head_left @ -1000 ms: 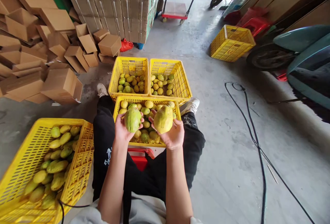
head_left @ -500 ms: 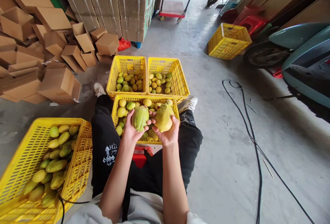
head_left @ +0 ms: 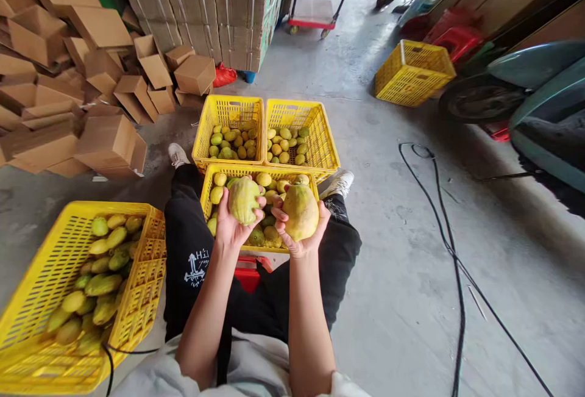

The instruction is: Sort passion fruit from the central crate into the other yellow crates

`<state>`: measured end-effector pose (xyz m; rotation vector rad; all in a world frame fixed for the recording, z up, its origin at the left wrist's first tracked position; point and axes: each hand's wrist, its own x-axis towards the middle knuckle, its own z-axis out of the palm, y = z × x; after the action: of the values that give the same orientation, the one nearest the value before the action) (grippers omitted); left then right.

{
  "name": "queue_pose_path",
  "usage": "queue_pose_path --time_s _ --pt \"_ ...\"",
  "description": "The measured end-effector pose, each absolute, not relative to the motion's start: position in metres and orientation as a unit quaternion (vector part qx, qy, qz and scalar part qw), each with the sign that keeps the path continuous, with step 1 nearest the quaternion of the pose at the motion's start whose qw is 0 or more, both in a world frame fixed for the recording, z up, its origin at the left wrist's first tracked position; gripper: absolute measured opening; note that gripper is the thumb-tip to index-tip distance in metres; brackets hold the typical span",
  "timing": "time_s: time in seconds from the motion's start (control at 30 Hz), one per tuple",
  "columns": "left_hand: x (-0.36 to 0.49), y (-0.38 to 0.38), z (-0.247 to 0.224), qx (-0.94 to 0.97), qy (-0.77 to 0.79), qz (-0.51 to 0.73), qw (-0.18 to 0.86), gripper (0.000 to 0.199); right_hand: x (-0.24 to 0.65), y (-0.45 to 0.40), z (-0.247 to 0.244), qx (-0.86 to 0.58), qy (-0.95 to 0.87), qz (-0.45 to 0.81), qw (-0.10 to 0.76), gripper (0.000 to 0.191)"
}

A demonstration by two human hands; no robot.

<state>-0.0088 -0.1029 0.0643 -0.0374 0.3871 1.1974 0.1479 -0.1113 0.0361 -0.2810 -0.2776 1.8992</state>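
A greenish-yellow papaya (head_left: pixel 244 200) with a ribbed skin rests in my left hand (head_left: pixel 228 226), fingers curled around its sides. In my right hand (head_left: pixel 301 247) lies a yellower papaya (head_left: pixel 300 213), gripped from below and the sides. Both fruits are held up side by side, a small gap between them. Beneath them, between my legs, stands a yellow crate (head_left: pixel 204 196) with more papayas, partly hidden by my hands. Two further yellow crates touch its far side, a left one (head_left: pixel 197 141) and a right one (head_left: pixel 326 141), each with papayas in the bottom.
At my left stands a large yellow crate (head_left: pixel 36 281) of longer papayas. Cardboard boxes (head_left: pixel 105 141) lie heaped at the far left, beside a tall wrapped stack (head_left: pixel 201 13). Black cable (head_left: pixel 450 244) crosses the floor at right, near a scooter (head_left: pixel 539 104) and another yellow crate (head_left: pixel 411 74).
The two papayas have moved slightly apart, the right one a little to the right and turned in my hand. The whole view has shifted a little.
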Motion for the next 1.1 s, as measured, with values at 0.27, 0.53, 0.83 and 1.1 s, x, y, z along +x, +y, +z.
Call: queue_pose_path --time_s 0.27,0.53,0.83,1.1 --pt "-0.004 -0.101 0.063 -0.025 0.225 0.536 0.813 0.035 0.142 -0.108 0.036 -0.186 -0.113 0.804 0.554 0.04" --pt "-0.014 -0.104 0.063 -0.026 0.245 0.556 0.794 0.044 0.143 -0.113 0.027 -0.17 -0.12 0.777 0.593 0.056" --pt "-0.007 -0.106 0.055 0.027 0.219 0.55 0.805 0.045 0.132 -0.109 0.028 -0.11 -0.129 0.798 0.578 0.057" --pt "-0.013 -0.103 0.057 -0.019 0.229 0.569 0.789 0.045 0.134 -0.109 0.034 -0.152 -0.097 0.795 0.579 0.056"
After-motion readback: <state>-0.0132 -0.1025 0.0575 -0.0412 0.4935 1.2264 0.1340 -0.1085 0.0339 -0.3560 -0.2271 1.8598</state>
